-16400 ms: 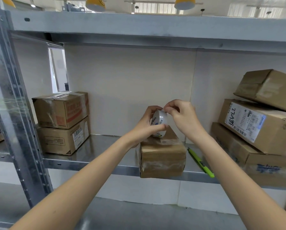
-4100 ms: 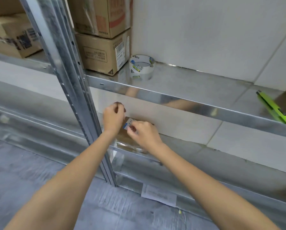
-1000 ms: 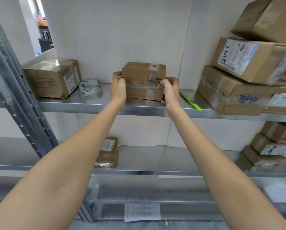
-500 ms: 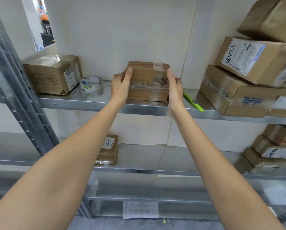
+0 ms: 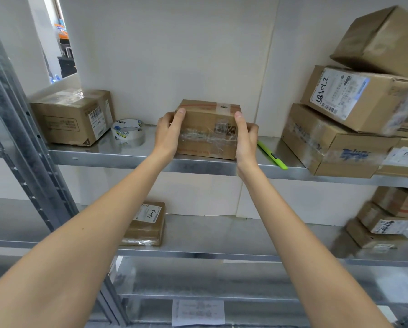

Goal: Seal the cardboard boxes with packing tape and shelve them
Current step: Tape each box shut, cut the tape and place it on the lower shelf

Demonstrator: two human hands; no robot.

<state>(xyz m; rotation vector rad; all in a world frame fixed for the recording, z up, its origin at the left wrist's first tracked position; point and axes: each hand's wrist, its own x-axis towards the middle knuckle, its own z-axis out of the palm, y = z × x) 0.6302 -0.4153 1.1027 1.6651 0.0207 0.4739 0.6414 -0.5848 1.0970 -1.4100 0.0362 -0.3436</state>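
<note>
A small cardboard box [image 5: 205,124] wrapped with clear tape sits on the upper metal shelf [image 5: 103,158], near its front edge. My left hand [image 5: 167,136] holds its left side and my right hand [image 5: 245,140] holds its right side. Both thumbs lie up along the front corners while the fingers wrap round the sides, mostly hidden. A roll of clear packing tape [image 5: 127,131] lies flat on the same shelf, to the left of my left hand.
A larger box [image 5: 70,117] stands left of the tape. A green utility knife [image 5: 271,155] lies right of my right hand. Stacked boxes [image 5: 340,143] fill the shelf's right end. A small labelled box [image 5: 146,226] sits on the lower shelf. A steel upright [image 5: 20,138] rises at left.
A second ago my hands gripped the box's lower sides with curled fingers. Since then both thumbs have stretched up the front corners. The box has stayed about where it was.
</note>
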